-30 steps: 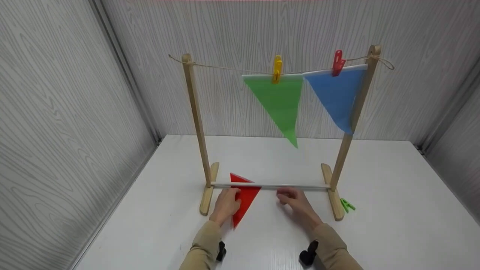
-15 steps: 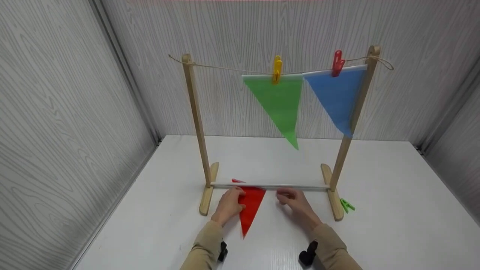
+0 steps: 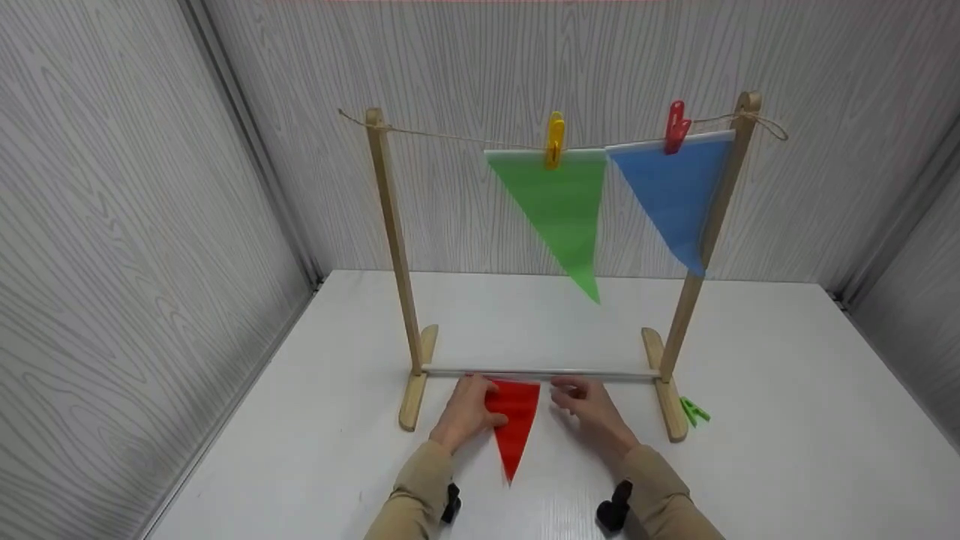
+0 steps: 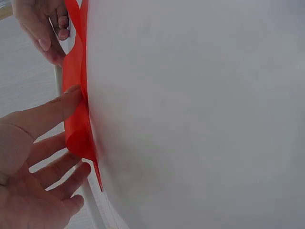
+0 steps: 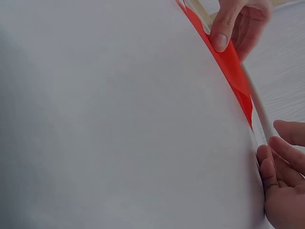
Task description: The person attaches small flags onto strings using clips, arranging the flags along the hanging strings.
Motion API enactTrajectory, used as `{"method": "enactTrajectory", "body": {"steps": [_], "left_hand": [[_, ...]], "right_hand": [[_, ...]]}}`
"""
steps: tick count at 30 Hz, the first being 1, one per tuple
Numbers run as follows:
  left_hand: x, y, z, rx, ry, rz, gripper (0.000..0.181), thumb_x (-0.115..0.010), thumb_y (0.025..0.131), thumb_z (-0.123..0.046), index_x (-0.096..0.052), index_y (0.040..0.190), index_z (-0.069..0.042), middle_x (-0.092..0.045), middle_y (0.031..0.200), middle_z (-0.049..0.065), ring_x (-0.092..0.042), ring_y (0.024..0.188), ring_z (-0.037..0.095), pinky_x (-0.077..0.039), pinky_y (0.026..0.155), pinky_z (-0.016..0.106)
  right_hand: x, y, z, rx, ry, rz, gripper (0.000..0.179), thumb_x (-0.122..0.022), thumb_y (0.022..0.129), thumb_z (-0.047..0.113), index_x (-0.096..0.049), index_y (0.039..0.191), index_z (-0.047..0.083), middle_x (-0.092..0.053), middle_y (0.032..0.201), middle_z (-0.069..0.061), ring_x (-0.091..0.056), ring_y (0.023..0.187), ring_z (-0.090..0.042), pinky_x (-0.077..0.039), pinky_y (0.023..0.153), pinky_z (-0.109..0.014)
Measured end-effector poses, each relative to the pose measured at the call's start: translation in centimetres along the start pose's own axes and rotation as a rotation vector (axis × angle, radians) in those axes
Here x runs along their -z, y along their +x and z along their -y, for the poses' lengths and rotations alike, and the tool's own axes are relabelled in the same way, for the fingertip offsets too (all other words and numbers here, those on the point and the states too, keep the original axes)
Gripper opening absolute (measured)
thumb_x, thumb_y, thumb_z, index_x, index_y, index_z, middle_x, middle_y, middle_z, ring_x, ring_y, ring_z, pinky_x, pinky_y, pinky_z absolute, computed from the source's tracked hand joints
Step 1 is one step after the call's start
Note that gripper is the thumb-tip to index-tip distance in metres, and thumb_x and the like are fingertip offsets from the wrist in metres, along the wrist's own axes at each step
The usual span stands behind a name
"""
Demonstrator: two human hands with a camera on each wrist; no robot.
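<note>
A red triangular pennant [image 3: 516, 420] lies at the front of the stand's white crossbar, its point towards me. My left hand [image 3: 463, 412] pinches its left side, the thumb [image 4: 66, 102] over the red sheet and the fingers behind it, where the sheet bends up. Just beyond the pennant's right corner, my right hand [image 3: 594, 411] rests by the table with its fingers loosely bent and nothing in them. From the right wrist view, a small gap shows between the right fingers [image 5: 286, 167] and the pennant's end.
A wooden stand [image 3: 394, 225] carries a string with a green pennant [image 3: 559, 206] under a yellow clip [image 3: 554, 139] and a blue pennant [image 3: 679, 195] under a red clip [image 3: 677, 127]. One green clothespin [image 3: 694, 412] lies by the right foot. A white crossbar [image 3: 600, 371] runs behind both hands.
My left hand has drawn the red pennant right and towards me from under the crossbar, turning its top edge nearly level. The right hand has hardly moved.
</note>
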State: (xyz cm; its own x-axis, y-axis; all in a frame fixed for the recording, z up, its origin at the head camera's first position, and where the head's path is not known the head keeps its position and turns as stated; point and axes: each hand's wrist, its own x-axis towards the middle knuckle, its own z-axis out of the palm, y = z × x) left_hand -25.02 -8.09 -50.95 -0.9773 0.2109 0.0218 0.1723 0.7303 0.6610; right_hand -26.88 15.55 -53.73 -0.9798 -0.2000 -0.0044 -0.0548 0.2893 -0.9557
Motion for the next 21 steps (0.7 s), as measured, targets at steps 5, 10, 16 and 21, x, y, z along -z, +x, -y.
{"method": "enactTrajectory", "body": {"steps": [5,10,16,21], "left_hand": [[-0.2,0.2,-0.2,0.008,-0.014,0.021,0.045,-0.079,0.086,-0.013,-0.063,0.123,0.005,-0.058,0.124,0.018,-0.051,0.116,0.031,-0.046,0.104,0.05],[-0.3,0.4,-0.6,0.001,0.004,0.018,0.042,-0.08,0.084,-0.015,-0.065,0.119,0.003,-0.061,0.118,0.015,-0.053,0.108,0.027,-0.049,0.097,0.047],[-0.5,0.4,-1.0,-0.004,0.017,0.023,0.038,-0.08,0.085,-0.016,-0.066,0.115,0.003,-0.062,0.112,0.014,-0.052,0.102,0.024,-0.05,0.091,0.043],[-0.7,0.4,-1.1,-0.011,0.021,0.021,0.038,-0.08,0.084,-0.015,-0.066,0.114,0.004,-0.063,0.11,0.014,-0.053,0.1,0.024,-0.049,0.09,0.043]], "right_hand": [[-0.5,0.0,0.4,-0.046,-0.074,-0.035,0.033,-0.066,0.097,0.016,-0.067,0.128,0.006,-0.066,0.128,-0.011,-0.055,0.103,-0.022,-0.05,0.085,-0.029],[-0.7,0.2,0.9,-0.041,-0.152,-0.05,0.032,-0.065,0.097,0.013,-0.067,0.128,0.007,-0.066,0.129,-0.01,-0.055,0.104,-0.023,-0.05,0.088,-0.033],[-0.9,0.5,1.2,-0.04,-0.175,-0.056,0.029,-0.063,0.098,0.011,-0.067,0.126,0.006,-0.068,0.124,-0.01,-0.056,0.099,-0.021,-0.051,0.085,-0.03],[-1.1,0.8,1.2,-0.02,-0.196,-0.076,0.026,-0.064,0.095,0.007,-0.069,0.121,0.005,-0.069,0.117,-0.01,-0.056,0.093,-0.02,-0.05,0.079,-0.027]]}}
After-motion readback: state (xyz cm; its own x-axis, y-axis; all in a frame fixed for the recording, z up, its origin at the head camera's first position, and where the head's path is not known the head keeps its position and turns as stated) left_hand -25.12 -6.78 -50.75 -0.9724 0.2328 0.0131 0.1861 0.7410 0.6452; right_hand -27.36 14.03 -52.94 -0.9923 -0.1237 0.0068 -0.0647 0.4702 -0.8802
